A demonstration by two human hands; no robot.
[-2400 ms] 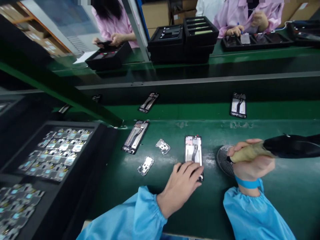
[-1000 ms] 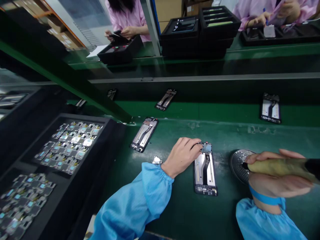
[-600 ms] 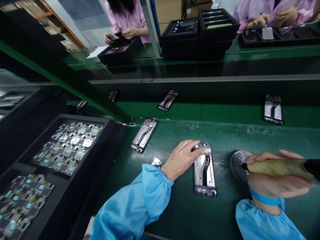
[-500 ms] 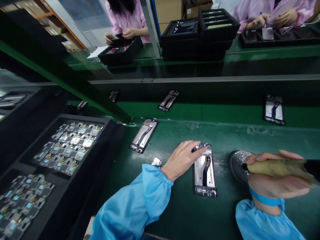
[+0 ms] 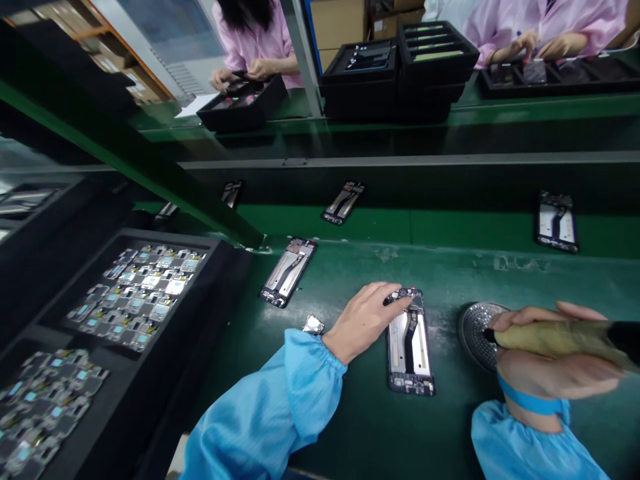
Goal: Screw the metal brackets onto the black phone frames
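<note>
An opened phone (image 5: 421, 347), showing its silver inner plate and black ribbon cable, lies flat on the green bench. My left hand (image 5: 363, 320) grips its top end, thumb and fingertips on the upper corner and circuit board. To the right, my right hand (image 5: 555, 373) is closed round an electric screwdriver (image 5: 555, 335) with a yellowish wrapped handle. Its tip points at a round metal dish with a perforated top (image 5: 477, 327); whether they touch I cannot tell. Close to my left sleeve lies a small phone circuit board (image 5: 313, 324). Another opened phone (image 5: 287, 272) rests farther back on the left.
Black trays of circuit boards (image 5: 150, 280) stand at left, beside a slanting green post (image 5: 200, 207). Along the green belt (image 5: 450, 227) behind the bench lie several opened phones (image 5: 344, 202). Two people in pink (image 5: 257, 40) work across the line near stacked black trays (image 5: 395, 93).
The phones on the rear belt have shifted slightly right. Across the line, the right-hand person's hands have moved a little. My hands and the held phone stay in place.
</note>
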